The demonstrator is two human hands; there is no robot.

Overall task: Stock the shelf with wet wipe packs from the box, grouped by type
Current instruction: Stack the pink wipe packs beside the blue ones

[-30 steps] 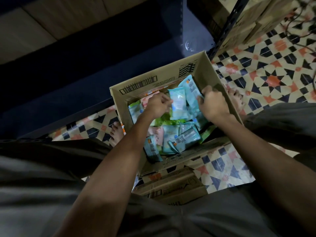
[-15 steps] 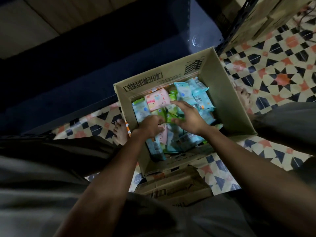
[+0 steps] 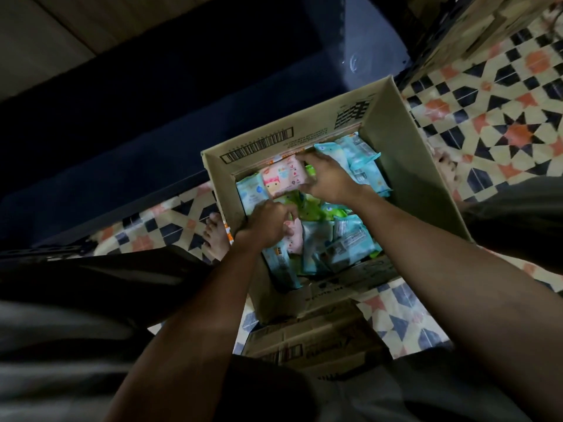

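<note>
Right hand [image 3: 327, 178] fingers pinch the pink pack [image 3: 283, 177]; left hand [image 3: 265, 222] fingers curl (contents unclear), so green packs [image 3: 307, 207] beneath could snag.

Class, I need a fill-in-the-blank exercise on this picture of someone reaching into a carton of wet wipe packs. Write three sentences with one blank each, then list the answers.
1. The right hand grips a pack whose main colour is ____.
2. The packs lie inside a box made of ____.
3. The left hand reaches over the ____ packs in the middle of the box.

Answers: pink; cardboard; green
</note>
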